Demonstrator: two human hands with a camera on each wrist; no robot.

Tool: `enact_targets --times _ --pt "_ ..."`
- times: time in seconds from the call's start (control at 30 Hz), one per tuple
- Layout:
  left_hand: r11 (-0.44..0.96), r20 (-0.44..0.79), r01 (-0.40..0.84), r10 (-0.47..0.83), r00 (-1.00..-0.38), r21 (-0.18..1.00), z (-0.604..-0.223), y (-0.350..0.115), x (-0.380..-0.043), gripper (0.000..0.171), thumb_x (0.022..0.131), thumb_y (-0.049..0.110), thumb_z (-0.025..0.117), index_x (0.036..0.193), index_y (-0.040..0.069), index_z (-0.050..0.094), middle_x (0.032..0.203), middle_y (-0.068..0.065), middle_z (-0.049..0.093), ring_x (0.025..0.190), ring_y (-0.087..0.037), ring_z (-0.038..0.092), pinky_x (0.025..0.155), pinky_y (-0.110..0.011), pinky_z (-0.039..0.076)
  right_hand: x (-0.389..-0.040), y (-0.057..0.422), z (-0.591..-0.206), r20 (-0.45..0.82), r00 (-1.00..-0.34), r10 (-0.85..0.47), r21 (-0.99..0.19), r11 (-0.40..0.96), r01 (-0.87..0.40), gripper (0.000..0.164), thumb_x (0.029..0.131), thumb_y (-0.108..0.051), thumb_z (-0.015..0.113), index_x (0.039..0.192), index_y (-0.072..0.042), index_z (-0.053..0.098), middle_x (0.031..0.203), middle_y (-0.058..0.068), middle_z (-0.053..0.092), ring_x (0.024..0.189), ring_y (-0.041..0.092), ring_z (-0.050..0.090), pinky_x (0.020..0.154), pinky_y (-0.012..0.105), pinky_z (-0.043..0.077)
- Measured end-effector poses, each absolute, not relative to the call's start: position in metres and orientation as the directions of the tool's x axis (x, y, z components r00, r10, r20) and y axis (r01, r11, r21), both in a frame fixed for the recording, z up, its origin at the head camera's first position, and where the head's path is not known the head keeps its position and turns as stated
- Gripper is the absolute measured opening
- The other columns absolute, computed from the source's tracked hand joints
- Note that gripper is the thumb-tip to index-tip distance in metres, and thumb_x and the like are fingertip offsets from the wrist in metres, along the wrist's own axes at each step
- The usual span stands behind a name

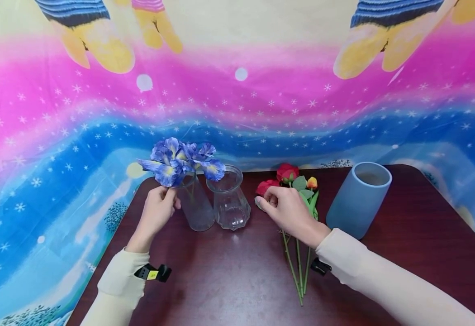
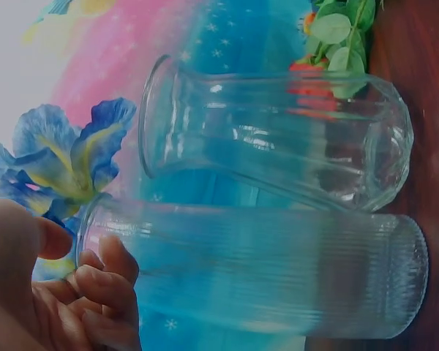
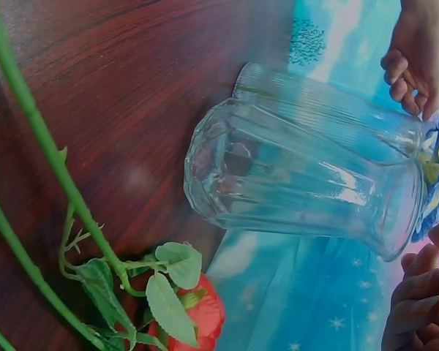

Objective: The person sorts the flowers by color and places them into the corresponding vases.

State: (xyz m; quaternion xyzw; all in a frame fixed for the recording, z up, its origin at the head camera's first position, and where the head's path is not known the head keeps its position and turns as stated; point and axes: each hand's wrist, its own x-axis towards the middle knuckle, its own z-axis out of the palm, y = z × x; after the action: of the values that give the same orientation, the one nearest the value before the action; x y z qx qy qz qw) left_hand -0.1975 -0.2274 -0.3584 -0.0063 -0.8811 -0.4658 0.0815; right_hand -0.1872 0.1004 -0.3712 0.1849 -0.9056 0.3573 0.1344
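Observation:
Blue-and-yellow irises [image 1: 176, 158] stand in a ribbed clear glass vase [image 1: 198, 206], their stems faint through the glass. My left hand [image 1: 158, 210] is at the left of its rim, pinching the lowest petals of the irises between thumb and forefinger; the other fingers curl beside the rim in the left wrist view. My right hand [image 1: 288, 210] hovers over the red roses [image 1: 287, 172] with fingers loosely curled and nothing held. Between the hands is a second glass vase [image 1: 232, 203] with a flared rim, holding no flowers.
Beside the roses lies a yellow-orange bud [image 1: 312, 183], the green stems [image 1: 298, 267] pointing toward the front of the dark wooden table [image 1: 221, 280]. A blue-grey vase [image 1: 355, 203] stands at the right. Behind the table hangs a printed cloth [image 1: 241, 99].

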Motion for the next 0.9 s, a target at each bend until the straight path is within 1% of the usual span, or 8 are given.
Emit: enact_targets --times 0.1,0.2,0.33,0.47,0.67,0.9 --pt "0.549 0.142 0.093 -0.046 -0.989 0.830 -0.359 -0.224 -0.194 0.042 0.108 0.029 0.044 0.084 -0.001 0.060 0.064 -0.002 0.063 0.047 -0.010 0.047 0.048 -0.027 0.039 -0.186 0.103 -0.371 0.363 -0.901 -0.239 -0.602 0.677 -0.423 0.026 0.097 -0.031 0.068 0.075 -0.019 0.066 0.054 -0.007 0.052 0.048 0.009 0.048 0.052 0.028 0.041" --pt "0.540 0.142 0.102 -0.031 -0.989 0.835 -0.361 -0.221 -0.193 0.041 0.108 0.028 0.045 0.088 -0.004 0.062 0.066 -0.006 0.066 0.046 -0.011 0.047 0.049 -0.026 0.040 -0.186 0.105 -0.372 0.353 -0.902 -0.247 -0.602 0.678 -0.422 0.026 0.098 -0.031 0.067 0.075 -0.018 0.066 0.052 -0.006 0.049 0.045 0.010 0.045 0.051 0.028 0.040" --pt "0.530 0.123 0.102 -0.004 -0.992 0.842 -0.362 -0.215 -0.190 0.040 0.107 0.026 0.045 0.083 -0.002 0.061 0.067 -0.008 0.069 0.045 -0.012 0.046 0.049 -0.027 0.041 -0.186 0.108 -0.373 0.350 -0.903 -0.248 -0.600 0.682 -0.420 0.026 0.098 -0.030 0.066 0.076 -0.017 0.066 0.052 -0.005 0.048 0.045 0.010 0.044 0.050 0.028 0.039" --pt "0.535 0.110 0.107 0.026 -0.994 0.838 -0.365 -0.208 -0.189 0.040 0.107 0.023 0.046 0.078 0.000 0.061 0.068 -0.010 0.070 0.045 -0.013 0.048 0.049 -0.028 0.043 -0.186 0.110 -0.374 0.347 -0.905 -0.245 -0.594 0.689 -0.415 0.025 0.098 -0.030 0.066 0.077 -0.017 0.066 0.054 -0.006 0.050 0.048 0.010 0.046 0.052 0.028 0.041" --pt "0.528 0.097 0.116 0.063 -0.993 0.842 -0.364 -0.197 -0.186 0.043 0.107 0.026 0.047 0.077 0.001 0.066 0.071 -0.011 0.072 0.046 -0.013 0.048 0.047 -0.027 0.043 -0.186 0.113 -0.376 0.341 -0.907 -0.248 -0.591 0.694 -0.412 0.024 0.098 -0.030 0.066 0.079 -0.016 0.067 0.055 -0.006 0.051 0.048 0.009 0.047 0.052 0.028 0.042" --pt "0.512 0.097 0.129 0.089 -0.991 0.849 -0.363 -0.182 -0.190 0.045 0.107 0.030 0.047 0.078 0.002 0.067 0.071 -0.011 0.072 0.046 -0.014 0.049 0.046 -0.028 0.044 -0.187 0.116 -0.380 0.357 -0.902 -0.240 -0.579 0.701 -0.416 0.024 0.098 -0.028 0.067 0.078 -0.015 0.067 0.054 -0.005 0.047 0.047 0.010 0.043 0.050 0.027 0.038"
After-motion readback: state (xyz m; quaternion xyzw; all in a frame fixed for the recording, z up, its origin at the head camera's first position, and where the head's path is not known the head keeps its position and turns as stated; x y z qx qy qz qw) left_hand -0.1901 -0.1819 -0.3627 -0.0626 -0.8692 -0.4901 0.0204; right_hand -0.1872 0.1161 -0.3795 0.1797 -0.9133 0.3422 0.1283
